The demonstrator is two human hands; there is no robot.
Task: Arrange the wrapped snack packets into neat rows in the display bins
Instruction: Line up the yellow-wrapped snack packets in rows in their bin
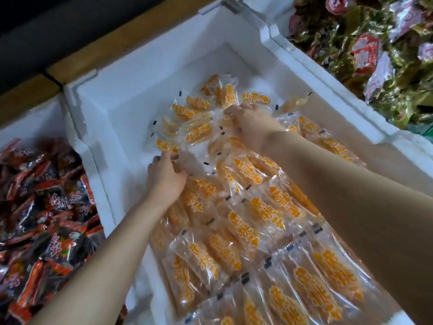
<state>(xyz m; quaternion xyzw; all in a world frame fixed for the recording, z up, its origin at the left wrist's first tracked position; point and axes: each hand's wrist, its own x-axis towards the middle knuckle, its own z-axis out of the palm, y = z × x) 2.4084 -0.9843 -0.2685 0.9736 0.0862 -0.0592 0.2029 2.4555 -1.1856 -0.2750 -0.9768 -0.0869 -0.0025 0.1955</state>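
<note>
nearest, the snack packets are lying in overlapping rows, glossy clear wrap over flat orange strips, so that part is looking done. beyond, the left hand and right hand are curling their fingers around crinkly loose packets, which are lying jumbled and unsorted. farther, the white foam bin is showing bare matte floor.

I count three white foam bins, one left hand, one right hand, dozens of clear orange-printed snack packets.
</note>
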